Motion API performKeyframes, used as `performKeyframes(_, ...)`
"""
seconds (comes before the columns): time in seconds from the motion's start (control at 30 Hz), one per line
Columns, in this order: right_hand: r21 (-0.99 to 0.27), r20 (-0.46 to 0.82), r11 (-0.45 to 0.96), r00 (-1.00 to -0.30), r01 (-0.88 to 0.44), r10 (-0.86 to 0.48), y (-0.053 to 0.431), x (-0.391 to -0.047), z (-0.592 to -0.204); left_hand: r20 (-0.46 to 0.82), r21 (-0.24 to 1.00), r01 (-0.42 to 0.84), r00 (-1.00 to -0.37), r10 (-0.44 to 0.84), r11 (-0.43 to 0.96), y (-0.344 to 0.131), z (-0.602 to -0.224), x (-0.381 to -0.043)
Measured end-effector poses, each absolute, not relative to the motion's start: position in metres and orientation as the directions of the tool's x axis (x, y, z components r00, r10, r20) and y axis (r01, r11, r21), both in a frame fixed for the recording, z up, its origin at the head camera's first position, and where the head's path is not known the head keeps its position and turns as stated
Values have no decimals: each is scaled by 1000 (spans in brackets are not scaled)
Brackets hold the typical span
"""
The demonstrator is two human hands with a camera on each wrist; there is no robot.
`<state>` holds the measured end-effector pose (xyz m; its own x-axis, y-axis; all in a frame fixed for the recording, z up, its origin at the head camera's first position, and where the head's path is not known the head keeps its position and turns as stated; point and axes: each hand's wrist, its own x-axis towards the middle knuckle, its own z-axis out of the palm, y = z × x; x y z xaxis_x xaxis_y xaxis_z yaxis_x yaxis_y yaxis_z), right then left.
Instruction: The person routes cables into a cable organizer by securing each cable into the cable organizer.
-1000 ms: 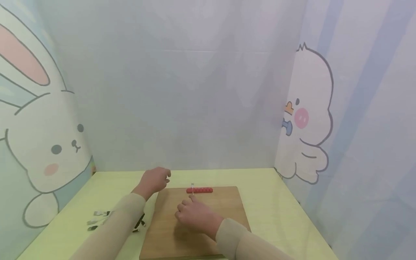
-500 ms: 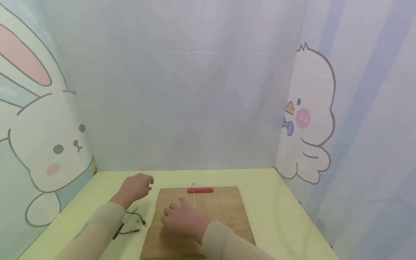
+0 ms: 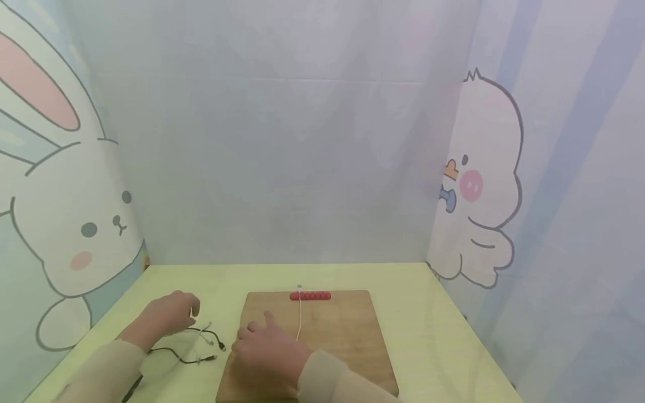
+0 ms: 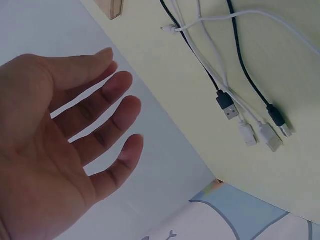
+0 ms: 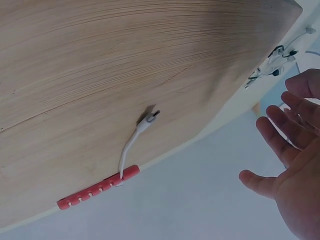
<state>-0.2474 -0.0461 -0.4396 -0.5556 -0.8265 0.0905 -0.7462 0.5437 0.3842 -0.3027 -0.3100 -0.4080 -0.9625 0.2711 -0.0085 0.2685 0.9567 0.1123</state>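
My left hand (image 3: 168, 314) hangs over the left of the table, fingers relaxed and holding nothing. Beside and below it are loose black USB cables (image 3: 173, 352) and white USB cables (image 4: 269, 134), their plugs spread out in the left wrist view. Over the left part of the wooden board (image 3: 347, 347) is my right hand (image 3: 269, 350), its fingers loosely spread with nothing in them. A red cable holder (image 3: 318, 295) lies along the board's far edge. One white charging cable (image 5: 129, 145) sits in a slot near the holder's end and runs onto the board.
The board lies on a pale yellow table (image 3: 418, 313). A grey-white curtain (image 3: 302, 168) closes the far side. Printed side curtains carry a rabbit (image 3: 75, 224) on the left and a white chick (image 3: 484, 168) on the right.
Both hands have moved left and nearer; the left has gone from the board's far corner to the loose cables. The right has left the white cable, which stays in the red holder.
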Motion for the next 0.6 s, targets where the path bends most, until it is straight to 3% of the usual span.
performKeyframes(0.2, 363, 62, 546, -565, -755, -822, -54, -244, -440, -89, 190, 237, -962, 258, 953, -322, -432, -282)
performKeyframes(0.43, 413, 77, 518, -538, -749, -839, -61, -238, -439, -14, 162, 208, -977, 213, 965, -321, -461, -266)
performKeyframes(0.6, 448, 63, 490, -520, -748, -852, -66, -235, -442, -57, 166, 150, -985, 161, 975, -321, -473, -265)
